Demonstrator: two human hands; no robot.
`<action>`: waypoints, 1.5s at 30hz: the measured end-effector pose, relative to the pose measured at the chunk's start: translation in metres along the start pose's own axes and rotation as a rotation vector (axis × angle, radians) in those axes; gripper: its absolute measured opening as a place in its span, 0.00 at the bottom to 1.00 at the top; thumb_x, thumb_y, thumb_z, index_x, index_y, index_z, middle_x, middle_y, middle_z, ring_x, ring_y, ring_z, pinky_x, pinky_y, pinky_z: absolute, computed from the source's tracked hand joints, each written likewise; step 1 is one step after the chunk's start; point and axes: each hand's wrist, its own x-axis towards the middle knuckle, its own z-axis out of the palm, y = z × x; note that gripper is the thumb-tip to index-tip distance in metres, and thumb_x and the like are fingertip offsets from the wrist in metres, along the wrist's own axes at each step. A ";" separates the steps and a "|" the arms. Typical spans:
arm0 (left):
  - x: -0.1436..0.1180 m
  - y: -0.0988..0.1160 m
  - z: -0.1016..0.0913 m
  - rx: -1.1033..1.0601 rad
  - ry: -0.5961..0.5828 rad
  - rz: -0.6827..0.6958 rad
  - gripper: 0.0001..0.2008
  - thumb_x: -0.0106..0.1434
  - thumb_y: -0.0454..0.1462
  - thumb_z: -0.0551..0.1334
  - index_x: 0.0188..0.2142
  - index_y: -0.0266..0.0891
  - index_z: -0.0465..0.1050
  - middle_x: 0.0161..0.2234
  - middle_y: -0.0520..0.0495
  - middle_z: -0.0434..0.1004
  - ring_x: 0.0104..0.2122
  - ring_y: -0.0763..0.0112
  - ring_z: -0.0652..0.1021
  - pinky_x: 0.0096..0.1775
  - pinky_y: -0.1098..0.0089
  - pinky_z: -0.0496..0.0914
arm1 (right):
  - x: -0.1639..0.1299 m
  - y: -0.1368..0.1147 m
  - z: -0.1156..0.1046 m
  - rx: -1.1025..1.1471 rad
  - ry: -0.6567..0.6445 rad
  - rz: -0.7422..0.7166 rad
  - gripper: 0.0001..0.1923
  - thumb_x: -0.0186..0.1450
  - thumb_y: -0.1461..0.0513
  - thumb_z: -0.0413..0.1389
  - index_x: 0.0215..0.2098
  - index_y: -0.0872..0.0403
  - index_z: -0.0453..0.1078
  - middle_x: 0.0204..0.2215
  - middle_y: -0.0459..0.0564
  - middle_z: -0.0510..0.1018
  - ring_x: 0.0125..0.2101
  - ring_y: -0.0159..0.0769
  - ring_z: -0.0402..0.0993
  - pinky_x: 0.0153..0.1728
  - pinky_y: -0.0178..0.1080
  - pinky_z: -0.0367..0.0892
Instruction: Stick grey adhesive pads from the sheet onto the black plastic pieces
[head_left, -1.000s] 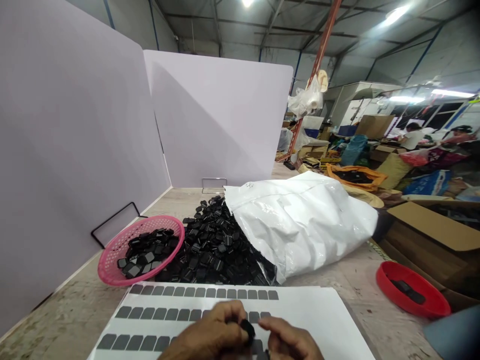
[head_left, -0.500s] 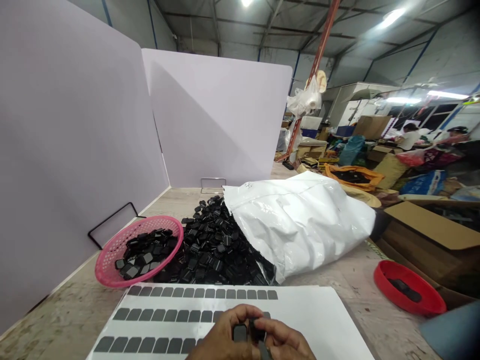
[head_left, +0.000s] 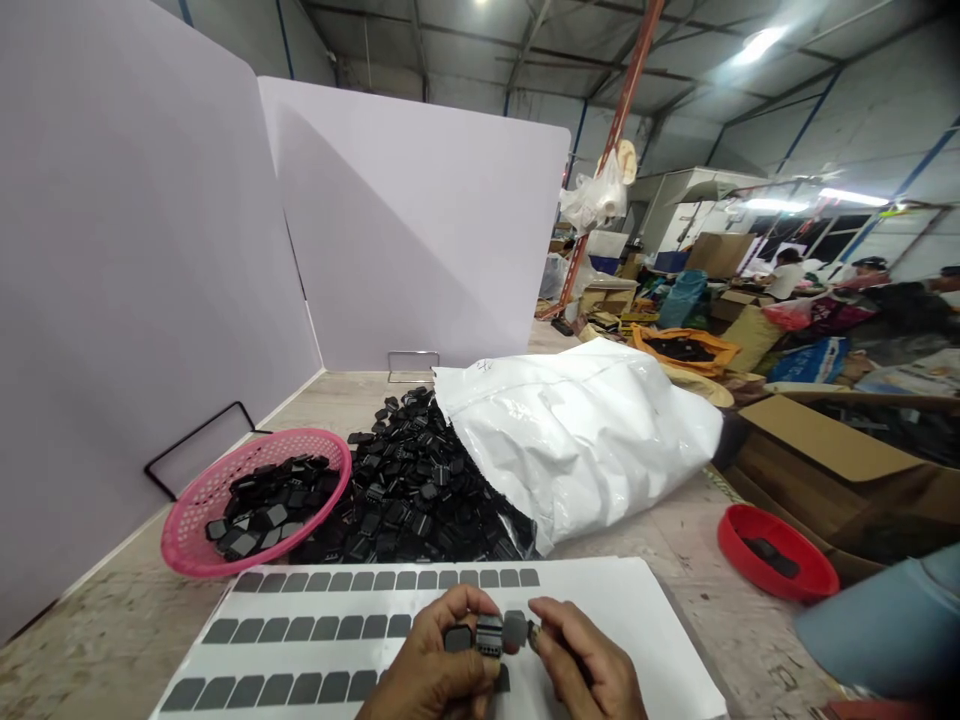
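Black part [head_left: 480,636] now raised higher.

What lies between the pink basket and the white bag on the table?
In the head view, a heap of small black parts fills the stretch between the pink basket and the white bag, spilling from the bag's mouth.

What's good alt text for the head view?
Left hand pinches a small black part while right hand brings a grey sticker to it, above a sticker sheet. Behind: black parts pile, pink basket, white bag.
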 end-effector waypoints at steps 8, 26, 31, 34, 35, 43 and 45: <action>0.003 -0.012 -0.005 -0.029 -0.067 0.015 0.21 0.46 0.35 0.71 0.37 0.38 0.65 0.32 0.47 0.77 0.15 0.84 0.67 0.19 0.78 0.54 | 0.001 0.014 0.007 -0.262 -0.083 -0.292 0.10 0.70 0.63 0.45 0.42 0.51 0.67 0.28 0.47 0.71 0.26 0.34 0.71 0.28 0.33 0.65; 0.009 -0.020 -0.005 -0.062 -0.042 -0.008 0.20 0.49 0.45 0.72 0.35 0.38 0.68 0.17 0.57 0.68 0.14 0.80 0.68 0.18 0.79 0.54 | 0.003 0.010 0.002 -0.521 -0.265 -0.321 0.13 0.69 0.66 0.42 0.40 0.54 0.69 0.27 0.49 0.72 0.26 0.35 0.73 0.27 0.32 0.66; 0.011 -0.016 -0.008 0.069 0.019 0.044 0.17 0.52 0.46 0.69 0.32 0.37 0.68 0.17 0.56 0.68 0.12 0.82 0.64 0.17 0.78 0.51 | 0.002 0.019 -0.005 -0.585 -0.285 -0.360 0.14 0.70 0.65 0.41 0.37 0.53 0.68 0.26 0.48 0.71 0.24 0.35 0.72 0.25 0.33 0.65; 0.008 0.003 -0.009 0.285 0.165 0.102 0.16 0.55 0.47 0.66 0.32 0.37 0.68 0.26 0.50 0.75 0.14 0.82 0.65 0.18 0.78 0.52 | 0.008 0.018 -0.029 -0.621 -0.216 -0.217 0.14 0.71 0.63 0.39 0.40 0.51 0.66 0.28 0.47 0.71 0.26 0.35 0.73 0.28 0.34 0.65; 0.006 0.009 -0.008 0.362 0.207 0.120 0.15 0.57 0.47 0.64 0.33 0.37 0.68 0.29 0.49 0.75 0.15 0.82 0.65 0.19 0.77 0.53 | 0.011 0.016 -0.038 -0.660 -0.170 -0.162 0.14 0.71 0.62 0.39 0.40 0.50 0.66 0.29 0.46 0.72 0.28 0.36 0.73 0.29 0.35 0.65; 0.030 -0.005 0.005 1.232 -0.052 0.444 0.10 0.62 0.32 0.52 0.39 0.43 0.70 0.35 0.50 0.77 0.33 0.70 0.74 0.36 0.73 0.67 | 0.047 0.011 -0.036 -1.029 -0.213 0.081 0.10 0.68 0.67 0.42 0.32 0.49 0.60 0.28 0.46 0.74 0.27 0.41 0.74 0.26 0.41 0.51; 0.040 -0.018 0.008 1.526 -0.143 0.483 0.16 0.58 0.28 0.52 0.42 0.43 0.69 0.47 0.47 0.76 0.37 0.66 0.77 0.38 0.71 0.69 | 0.052 0.013 -0.028 -1.025 -0.224 0.065 0.11 0.68 0.68 0.43 0.31 0.49 0.61 0.27 0.46 0.73 0.26 0.41 0.73 0.26 0.41 0.49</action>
